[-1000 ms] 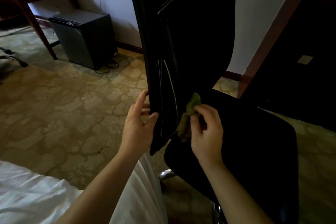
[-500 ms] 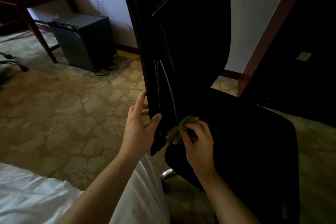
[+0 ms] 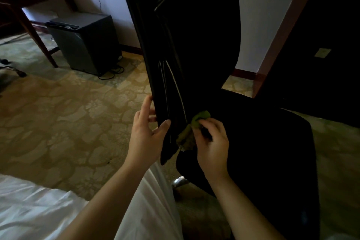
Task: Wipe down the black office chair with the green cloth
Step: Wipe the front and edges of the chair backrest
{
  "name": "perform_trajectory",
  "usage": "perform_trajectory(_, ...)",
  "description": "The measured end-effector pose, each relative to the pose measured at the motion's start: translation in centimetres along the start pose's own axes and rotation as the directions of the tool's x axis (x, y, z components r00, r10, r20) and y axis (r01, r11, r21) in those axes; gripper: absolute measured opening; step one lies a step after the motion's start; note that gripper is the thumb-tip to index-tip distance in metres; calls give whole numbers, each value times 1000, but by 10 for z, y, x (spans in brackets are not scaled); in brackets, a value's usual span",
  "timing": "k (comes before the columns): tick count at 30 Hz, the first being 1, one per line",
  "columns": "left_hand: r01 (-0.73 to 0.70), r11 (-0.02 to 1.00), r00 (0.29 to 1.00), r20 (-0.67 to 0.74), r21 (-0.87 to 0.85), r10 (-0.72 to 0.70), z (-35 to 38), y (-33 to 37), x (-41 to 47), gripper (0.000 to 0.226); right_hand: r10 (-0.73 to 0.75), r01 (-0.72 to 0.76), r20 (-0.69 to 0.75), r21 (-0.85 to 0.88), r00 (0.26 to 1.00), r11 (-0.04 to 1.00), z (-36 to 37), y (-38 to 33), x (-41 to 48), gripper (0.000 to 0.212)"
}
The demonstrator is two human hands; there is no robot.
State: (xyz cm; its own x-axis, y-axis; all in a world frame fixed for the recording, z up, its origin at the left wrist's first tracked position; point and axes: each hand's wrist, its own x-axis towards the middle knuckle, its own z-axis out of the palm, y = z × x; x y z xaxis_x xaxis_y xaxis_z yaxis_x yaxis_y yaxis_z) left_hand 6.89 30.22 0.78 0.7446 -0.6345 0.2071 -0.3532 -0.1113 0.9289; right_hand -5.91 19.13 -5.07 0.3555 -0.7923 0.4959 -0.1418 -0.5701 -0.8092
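Note:
The black office chair [image 3: 194, 45] fills the middle of the view, its tall backrest rising to the top edge and its seat [image 3: 263, 142] spreading to the right. My left hand [image 3: 145, 138] grips the lower left edge of the backrest, thumb on the front and fingers behind. My right hand [image 3: 211, 142] holds the bunched green cloth [image 3: 191, 130] and presses it where the backrest meets the seat. Part of the cloth is hidden under my fingers.
A dark mini fridge [image 3: 85, 43] with cables at its foot stands against the wall at the left. A wooden desk leg [image 3: 35, 31] is further left. Patterned carpet [image 3: 68, 119] covers the floor. White bedding [image 3: 39, 210] lies at the bottom left. A chrome chair base [image 3: 180, 181] shows under the seat.
My right hand moved the cloth down from mid-backrest to the joint with the seat, and it stays low there now. My left hand kept its grip on the backrest edge.

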Motion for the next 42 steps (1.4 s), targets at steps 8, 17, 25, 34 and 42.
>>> perform_trajectory(8,23,1000,1000,-9,-19,-23,6,1,-4,77,88,-87,6,-55,996,995,11,14,-22,15)
perform_trajectory(17,16,999,1000,-12,-46,-17,2,0,-2,72,357,-355,50,-58,933,933,0,41,-37,18)
perform_trajectory(25,-11,998,1000,-8,-63,10,2,-2,-7,85,180,-180,13,-6,984,984,-4,2,-10,20)
perform_trajectory(34,-8,1000,1000,-27,6,9,4,-9,-8,80,221,-214,46,-118,974,970,7,11,-30,15)
perform_trajectory(42,-18,999,1000,-15,51,19,2,-14,-3,82,221,-227,-88,-66,971,972,-5,14,-25,17)
